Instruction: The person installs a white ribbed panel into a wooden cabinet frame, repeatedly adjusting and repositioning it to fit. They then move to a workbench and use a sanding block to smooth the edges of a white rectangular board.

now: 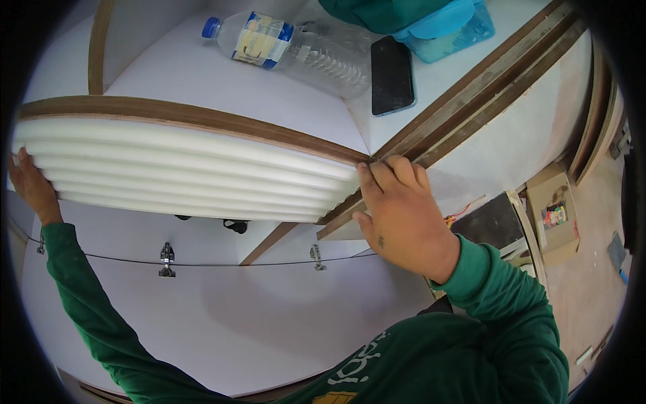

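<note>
A long white ribbed panel (188, 168) lies under a brown wooden edge strip (202, 116). My left hand (33, 185) is at the panel's far left end, its fingers on the ribs and curled slightly round it. My right hand (404, 215) is at the other end, fingers bent over the corner where wooden rails (471, 94) meet, thumb lower and apart; what lies under its palm is hidden. Below the panel are a pale cabinet surface (269, 310), a metal hinge (167, 259) and another hinge (317, 257).
Above sit plastic bottles (262, 40), a dark phone (392, 75), a blue container (454, 40) and green fabric (363, 10). At right are a dark board (484, 232) and a cardboard box (558, 195) on the floor (585, 296).
</note>
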`<state>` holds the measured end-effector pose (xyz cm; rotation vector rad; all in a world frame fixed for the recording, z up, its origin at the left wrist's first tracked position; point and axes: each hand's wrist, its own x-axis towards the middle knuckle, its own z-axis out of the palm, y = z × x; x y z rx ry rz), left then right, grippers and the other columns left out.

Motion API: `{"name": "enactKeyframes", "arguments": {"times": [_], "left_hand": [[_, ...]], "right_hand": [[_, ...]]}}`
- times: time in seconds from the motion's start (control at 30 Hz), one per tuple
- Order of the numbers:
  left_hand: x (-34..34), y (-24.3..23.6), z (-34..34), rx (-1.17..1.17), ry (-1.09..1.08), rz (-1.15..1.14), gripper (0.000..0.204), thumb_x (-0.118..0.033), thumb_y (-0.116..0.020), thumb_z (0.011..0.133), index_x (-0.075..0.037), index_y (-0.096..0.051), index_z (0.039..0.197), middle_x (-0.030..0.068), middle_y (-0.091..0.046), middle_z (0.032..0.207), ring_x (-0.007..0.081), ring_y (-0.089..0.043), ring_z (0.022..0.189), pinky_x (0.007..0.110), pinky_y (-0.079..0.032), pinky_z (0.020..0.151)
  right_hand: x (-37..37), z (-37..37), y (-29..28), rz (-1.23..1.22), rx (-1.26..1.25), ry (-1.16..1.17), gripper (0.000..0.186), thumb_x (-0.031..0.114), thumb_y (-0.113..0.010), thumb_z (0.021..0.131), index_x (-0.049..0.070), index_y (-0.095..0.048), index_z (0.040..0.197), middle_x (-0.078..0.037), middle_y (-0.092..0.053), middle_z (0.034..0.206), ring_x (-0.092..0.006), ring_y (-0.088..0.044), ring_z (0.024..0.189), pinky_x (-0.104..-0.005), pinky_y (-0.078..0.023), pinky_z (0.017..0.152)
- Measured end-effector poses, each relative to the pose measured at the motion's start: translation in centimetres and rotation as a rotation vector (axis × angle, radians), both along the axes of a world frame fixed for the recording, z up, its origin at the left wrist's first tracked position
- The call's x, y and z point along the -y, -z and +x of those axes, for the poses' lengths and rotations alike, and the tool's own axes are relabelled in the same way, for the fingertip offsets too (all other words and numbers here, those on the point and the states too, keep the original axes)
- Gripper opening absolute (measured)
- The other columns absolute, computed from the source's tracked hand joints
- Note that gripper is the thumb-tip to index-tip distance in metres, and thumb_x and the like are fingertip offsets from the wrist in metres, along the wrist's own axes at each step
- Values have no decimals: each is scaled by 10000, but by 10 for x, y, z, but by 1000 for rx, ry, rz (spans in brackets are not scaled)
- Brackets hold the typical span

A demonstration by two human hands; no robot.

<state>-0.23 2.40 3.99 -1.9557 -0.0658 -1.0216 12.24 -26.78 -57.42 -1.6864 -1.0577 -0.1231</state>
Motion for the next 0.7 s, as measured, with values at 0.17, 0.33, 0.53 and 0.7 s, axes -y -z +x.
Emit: {"name": "enactKeyframes", "arguments": {"times": [0.17, 0.33, 0.53, 0.7], "left_hand": [[8, 11, 8, -19, 11, 41, 650, -468, -510, 1056, 80, -511, 1405, 239, -596, 1351, 321, -594, 1194, 395, -435, 1054], [5, 1, 2, -31, -2, 89, 662, -454, -515, 1059, 64, -457, 1467, 239, -586, 1368, 305, -599, 1202, 386, -446, 1055], [-14, -25, -10, -111, 0, 141, 667, -454, -507, 1065, 45, -428, 1500, 233, -554, 1413, 285, -589, 1239, 376, -447, 1076], [-20, -34, -15, -112, 19, 155, 657, -470, -476, 1074, 35, -445, 1494, 213, -515, 1474, 294, -571, 1269, 380, -435, 1088]], "right_hand": [[3, 0, 4, 8, 37, -5, 652, 211, -750, 830, -117, -550, 1357, -198, -572, 1294, -339, -476, 1236, -447, -381, 1080], [9, -2, 13, 74, 11, -41, 645, 206, -748, 831, -121, -553, 1353, -224, -580, 1335, -357, -490, 1264, -464, -373, 1130], [10, -2, 19, 144, -1, -34, 483, 188, -762, 814, -113, -657, 1177, -214, -602, 1302, -354, -509, 1243, -466, -399, 1110], [10, 1, 21, 174, -17, -66, 358, 173, -791, 786, -97, -698, 1002, -192, -619, 1221, -342, -518, 1218, -469, -422, 1082]]}}
